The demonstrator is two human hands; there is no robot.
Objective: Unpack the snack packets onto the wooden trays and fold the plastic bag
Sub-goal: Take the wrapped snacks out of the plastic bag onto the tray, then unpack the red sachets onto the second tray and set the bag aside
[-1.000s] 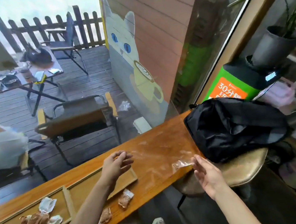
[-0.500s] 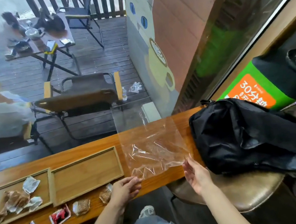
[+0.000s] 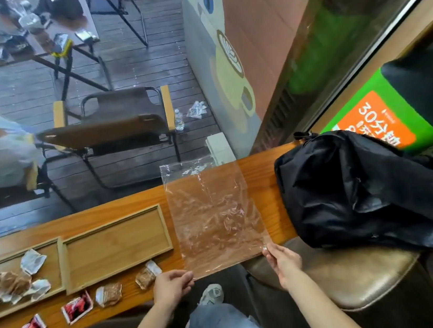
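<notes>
1. Two hands hold the clear plastic bag (image 3: pixel 213 213), which lies spread flat and upright in the middle of the frame on the wooden worktop (image 3: pixel 121 204), its far end reaching past the worktop's back edge against the window.
2. The left hand (image 3: pixel 172 285), at lower centre, pinches the bag's near left corner between thumb and curled fingers.
3. The right hand (image 3: pixel 283 261), just right of it, pinches the near right corner at the worktop's front edge.
4. Two wooden trays sit side by side in the left half of the frame: the right tray (image 3: pixel 116 246) lies just left of the bag and holds nothing, while the left tray (image 3: pixel 54 256), touching it, holds a small heap of brown and white snack packets (image 3: pixel 18 280).
5. In front of the trays, along the worktop's near edge, lie four more packets: two red packets (image 3: pixel 77 307) at lower left, then a brown packet (image 3: pixel 108 295), then another brown packet (image 3: pixel 147 274) just beside the left hand.
6. A black backpack (image 3: pixel 365 191) rests at the right of the frame, partly on the worktop's end and partly on a brown padded stool (image 3: pixel 349 281).
7. Through the glass in the upper left stands a folding chair (image 3: pixel 111 125) on a wooden deck.
</notes>
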